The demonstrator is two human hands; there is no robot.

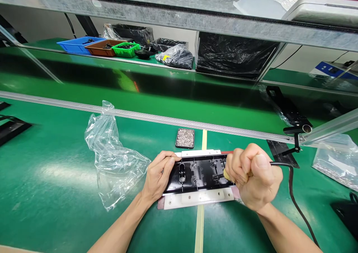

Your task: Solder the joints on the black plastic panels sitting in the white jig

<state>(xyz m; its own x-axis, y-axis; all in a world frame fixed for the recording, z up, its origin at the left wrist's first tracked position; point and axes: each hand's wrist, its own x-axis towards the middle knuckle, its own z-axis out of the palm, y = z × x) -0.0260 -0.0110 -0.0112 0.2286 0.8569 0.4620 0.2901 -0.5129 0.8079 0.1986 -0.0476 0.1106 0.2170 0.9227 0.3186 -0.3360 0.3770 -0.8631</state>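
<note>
A black plastic panel point(204, 171) lies in a white fixture point(200, 197) with several screw holes. My left hand point(159, 174) grips the panel's left end, fingers over its far edge and thumb along the near part. My right hand point(253, 176) is closed in a fist around a corded tool that looks like a soldering iron point(226, 175). Only its yellow front and dark tip show, pointing left over the panel's right part; whether the tip touches is unclear. Its black cable point(291, 193) leaves behind the fist. Beyond the panel sits a small black tray point(185, 138) of tiny silvery metal parts.
A crumpled clear bag point(116, 163) lies left of the fixture. A small black clamp-like stand point(297, 133) is at the right, near a clear bag of small parts point(337, 163). Blue point(79, 46), brown point(102, 47) and green bins point(125, 50) line the back beneath a metal shelf point(167, 12).
</note>
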